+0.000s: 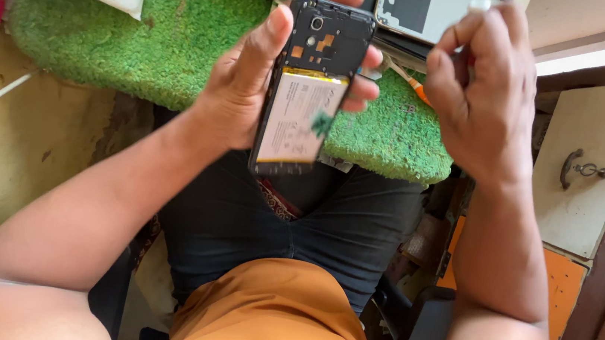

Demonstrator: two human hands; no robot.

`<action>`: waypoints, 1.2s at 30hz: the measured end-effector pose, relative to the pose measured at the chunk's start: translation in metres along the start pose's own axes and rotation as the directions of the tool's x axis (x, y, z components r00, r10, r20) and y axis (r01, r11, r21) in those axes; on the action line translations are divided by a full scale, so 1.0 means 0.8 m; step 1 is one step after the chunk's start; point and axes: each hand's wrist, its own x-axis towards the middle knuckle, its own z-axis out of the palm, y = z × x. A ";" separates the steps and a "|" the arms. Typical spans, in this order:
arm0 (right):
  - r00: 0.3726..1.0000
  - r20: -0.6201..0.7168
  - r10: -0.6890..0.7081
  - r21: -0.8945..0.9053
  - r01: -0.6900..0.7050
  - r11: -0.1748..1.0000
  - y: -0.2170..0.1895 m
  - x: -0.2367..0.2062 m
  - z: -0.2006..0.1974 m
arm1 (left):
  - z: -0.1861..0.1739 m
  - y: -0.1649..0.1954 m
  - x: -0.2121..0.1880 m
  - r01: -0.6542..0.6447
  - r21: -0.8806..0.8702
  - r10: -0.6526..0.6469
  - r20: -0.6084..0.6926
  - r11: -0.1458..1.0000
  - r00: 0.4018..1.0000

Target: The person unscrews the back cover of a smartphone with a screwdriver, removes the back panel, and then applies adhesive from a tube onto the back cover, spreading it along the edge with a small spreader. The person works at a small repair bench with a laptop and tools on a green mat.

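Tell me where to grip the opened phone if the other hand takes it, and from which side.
Grip the opened phone by its two long edges at the lower half, coming from the free bottom end. The left hand already wraps the upper half, thumb on one edge and fingers on the other, while the exposed battery faces up and is probably best left untouched. The right hand, fingers pinched together, hovers beside it.

Person seen from above: both forearms bare, no sleeves reaching the wrists. Left hand point(251, 90) and right hand point(486, 99) without rings, watch or gloves. Orange shirt point(279, 317) with dark lower band; dark grey trousers point(275, 219).
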 end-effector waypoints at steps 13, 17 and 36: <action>0.993 -0.075 0.086 0.153 -0.074 0.985 -0.020 -0.039 -0.003 | 0.048 -0.023 -0.009 0.269 -0.337 -0.292 -0.018 0.902 0.956; 0.994 -0.073 0.082 0.180 -0.067 0.981 -0.012 -0.043 -0.002 | 0.044 -0.029 -0.012 0.287 -0.341 -0.311 -0.016 0.895 0.950; 0.978 -0.077 -0.193 -0.042 0.190 0.981 -0.013 -0.032 0.035 | 0.039 -0.045 -0.018 0.206 -0.211 -0.217 -0.031 0.956 0.976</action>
